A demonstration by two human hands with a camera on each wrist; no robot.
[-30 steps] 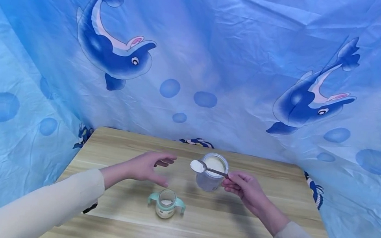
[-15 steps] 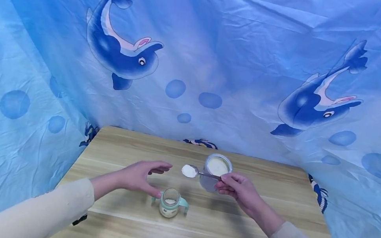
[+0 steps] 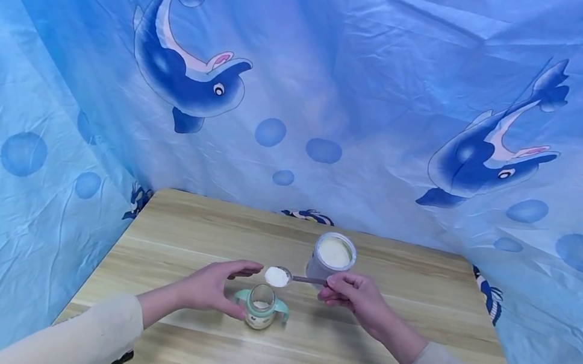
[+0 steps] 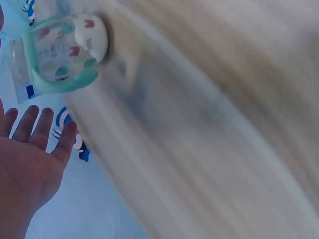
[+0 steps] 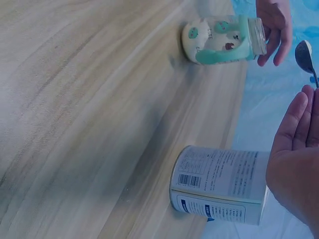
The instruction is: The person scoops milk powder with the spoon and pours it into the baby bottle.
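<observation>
My right hand (image 3: pixel 355 302) pinches the handle of a spoon (image 3: pixel 307 280) heaped with white powder (image 3: pixel 277 276). The spoon's bowl is held just above and behind the mouth of a small clear baby bottle (image 3: pixel 259 318) with mint-green side handles. White powder lies inside the bottle, which stands upright on the table. Beside the bottle's left handle is my left hand (image 3: pixel 210 287), its fingers spread and bent loosely with nothing in them. In the right wrist view the spoon (image 5: pixel 304 57) is seen from underneath, near the bottle's rim.
An opened can (image 3: pixel 331 257) of pale powder stands behind my right hand; its printed side (image 5: pixel 219 184) faces the right wrist camera. Beneath everything is a wood-grain table (image 3: pixel 184 345). A blue dolphin-print cloth (image 3: pixel 303 86) rises along the table's back and sides.
The spoonful of powder has moved left and nearer, away from the can toward the bottle's mouth. My left hand has come down closer to the bottle's left handle.
</observation>
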